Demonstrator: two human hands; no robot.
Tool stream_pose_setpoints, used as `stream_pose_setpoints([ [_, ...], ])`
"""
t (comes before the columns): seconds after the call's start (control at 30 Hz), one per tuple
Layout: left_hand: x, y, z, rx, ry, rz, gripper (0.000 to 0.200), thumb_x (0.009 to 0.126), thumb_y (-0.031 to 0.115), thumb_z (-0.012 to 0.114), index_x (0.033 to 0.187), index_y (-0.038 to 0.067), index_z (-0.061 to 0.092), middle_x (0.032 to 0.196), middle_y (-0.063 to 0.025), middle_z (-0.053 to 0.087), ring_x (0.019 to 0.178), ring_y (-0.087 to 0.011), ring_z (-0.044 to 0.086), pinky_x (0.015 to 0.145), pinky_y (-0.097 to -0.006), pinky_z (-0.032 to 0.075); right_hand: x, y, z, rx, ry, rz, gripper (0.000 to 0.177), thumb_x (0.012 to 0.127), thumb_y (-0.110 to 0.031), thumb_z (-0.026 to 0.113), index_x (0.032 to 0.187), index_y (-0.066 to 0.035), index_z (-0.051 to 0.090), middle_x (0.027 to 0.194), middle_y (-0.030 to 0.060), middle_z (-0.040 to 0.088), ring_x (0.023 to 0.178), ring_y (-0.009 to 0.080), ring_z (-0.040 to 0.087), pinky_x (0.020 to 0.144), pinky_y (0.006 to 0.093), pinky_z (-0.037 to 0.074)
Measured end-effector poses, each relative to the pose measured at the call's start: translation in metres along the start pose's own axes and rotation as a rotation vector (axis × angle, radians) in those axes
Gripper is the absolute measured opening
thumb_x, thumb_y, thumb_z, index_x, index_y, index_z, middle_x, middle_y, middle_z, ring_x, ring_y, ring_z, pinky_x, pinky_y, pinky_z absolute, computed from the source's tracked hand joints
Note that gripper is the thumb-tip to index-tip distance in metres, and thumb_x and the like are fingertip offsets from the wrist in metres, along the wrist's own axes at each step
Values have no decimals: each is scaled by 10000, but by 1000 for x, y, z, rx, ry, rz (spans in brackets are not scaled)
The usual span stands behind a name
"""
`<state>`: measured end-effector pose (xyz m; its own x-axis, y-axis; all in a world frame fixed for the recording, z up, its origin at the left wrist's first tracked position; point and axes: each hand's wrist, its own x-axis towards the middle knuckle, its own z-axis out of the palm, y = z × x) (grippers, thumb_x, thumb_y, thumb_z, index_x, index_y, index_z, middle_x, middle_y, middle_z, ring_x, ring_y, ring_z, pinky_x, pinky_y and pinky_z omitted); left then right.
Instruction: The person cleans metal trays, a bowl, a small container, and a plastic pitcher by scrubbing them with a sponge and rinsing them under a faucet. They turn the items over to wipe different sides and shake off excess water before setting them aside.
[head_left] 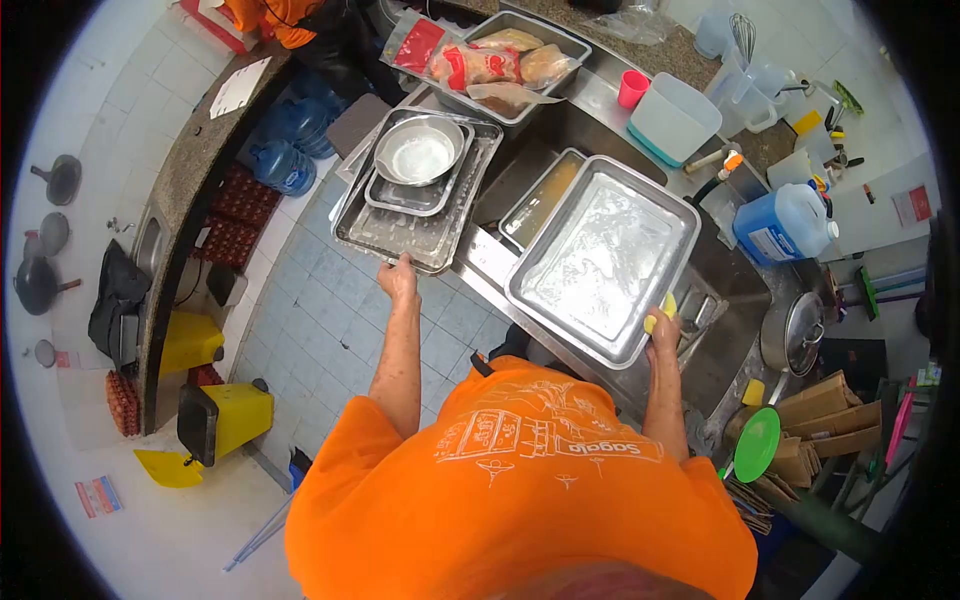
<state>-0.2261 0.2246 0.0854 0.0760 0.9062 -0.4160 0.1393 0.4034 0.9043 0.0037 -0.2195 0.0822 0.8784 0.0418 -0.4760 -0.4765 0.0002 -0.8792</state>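
My left hand (398,277) grips the near edge of a dark, worn baking tray (420,238), which rests left of the sink. On that tray sit a smaller rectangular pan (411,200) and a round metal pan (418,152). A large soapy roasting pan (607,262) lies tilted across the sink's front edge. At its right rim, my right hand (660,327) is closed around a yellow sponge (655,314). Behind the roasting pan, another metal pan (545,200) holding cloudy brownish liquid is partly hidden.
A metal pan (570,45) of bagged food stands beyond the sink (728,340). Around the basin are a clear plastic tub (676,118), a red cup (632,88), a blue-liquid jug (780,222) and a lidded pot (793,335). Another person (320,35) stands at the top left.
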Motion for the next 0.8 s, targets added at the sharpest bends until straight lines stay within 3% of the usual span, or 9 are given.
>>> stream_pose_setpoints([
  [0.07,22,-22,-2,112,109,227,218,772,100,598,928,-37,532,871,-122,588,802,-244,609,704,-429,532,-1,-8,17,4,-71,-46,450,739,-17,594,1180,55,542,903,56,600,728,146,579,633,270,457],
  [0.2,7,11,-4,-185,125,94,202,773,23,548,953,-66,569,900,-124,629,782,-211,597,697,-325,477,-11,-29,41,0,-163,-55,479,733,8,579,1207,54,533,914,47,609,715,119,578,607,239,451],
  [0.3,12,11,-13,-274,107,227,156,785,48,556,926,-15,540,832,-91,589,727,-196,589,643,-323,473,-5,-27,47,5,-211,-39,481,734,19,570,1212,55,530,919,52,616,725,127,588,617,243,462],
  [0.47,0,16,-57,-352,44,187,246,775,27,538,1017,-19,530,916,-103,588,834,-216,600,725,-340,492,-8,-33,73,18,-318,-15,447,736,20,567,1181,62,540,915,73,626,730,155,612,627,264,488],
  [0.8,-70,110,-154,-449,121,225,314,748,23,512,1061,1,506,949,-102,556,829,-244,607,699,-366,533,-28,-30,209,-17,-586,162,429,735,5,589,1158,43,528,966,123,612,807,201,625,692,317,510],
])
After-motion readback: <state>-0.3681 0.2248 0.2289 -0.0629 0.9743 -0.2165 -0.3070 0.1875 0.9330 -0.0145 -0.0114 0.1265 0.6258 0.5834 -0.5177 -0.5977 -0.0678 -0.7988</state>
